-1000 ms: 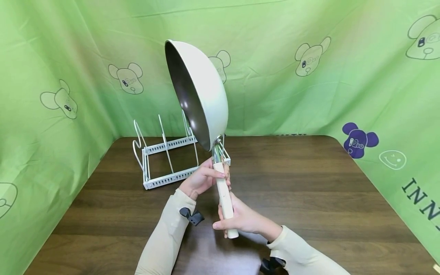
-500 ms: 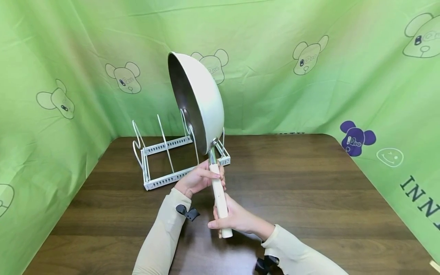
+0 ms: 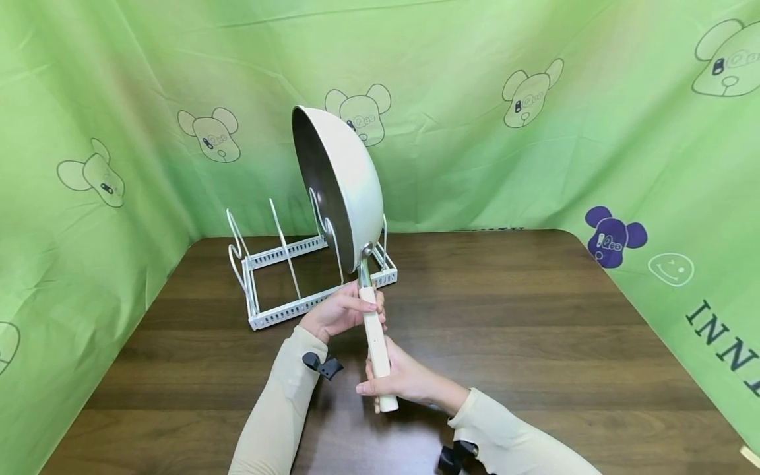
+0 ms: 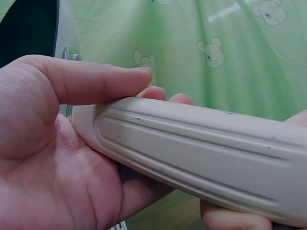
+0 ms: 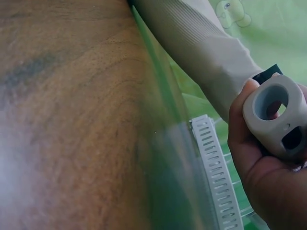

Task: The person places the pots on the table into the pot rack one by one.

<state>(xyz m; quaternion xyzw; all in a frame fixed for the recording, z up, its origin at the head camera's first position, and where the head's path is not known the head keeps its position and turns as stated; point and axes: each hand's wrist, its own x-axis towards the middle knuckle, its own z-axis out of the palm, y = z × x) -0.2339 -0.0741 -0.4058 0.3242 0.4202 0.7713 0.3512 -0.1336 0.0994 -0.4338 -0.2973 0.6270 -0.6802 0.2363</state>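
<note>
A deep wok (image 3: 359,181), white outside and dark inside, stands on edge in the air, its dark opening facing left. Its lower part overlaps the right end of a white wire rack (image 3: 285,311) in the head view. My left hand (image 3: 340,315) grips the upper end of the cream handle (image 3: 375,336), just below the metal neck. In the left wrist view the thumb lies along the top of that grooved handle (image 4: 201,143). Lower down, my right hand (image 3: 406,375) wraps round the handle's end, whose hollow tip (image 5: 273,115) faces the right wrist camera.
The rack has upright wire dividers (image 3: 285,247) and slotted side rails, and stands on a brown wooden table (image 3: 522,343). A green cloth (image 3: 451,145) printed with bear heads hangs behind and at both sides. Dark bands (image 3: 323,365) sit on the sleeves.
The wok has come down and slightly left, deeper over the rack's right end. Both hands have shifted a little left, keeping their hold on the handle.
</note>
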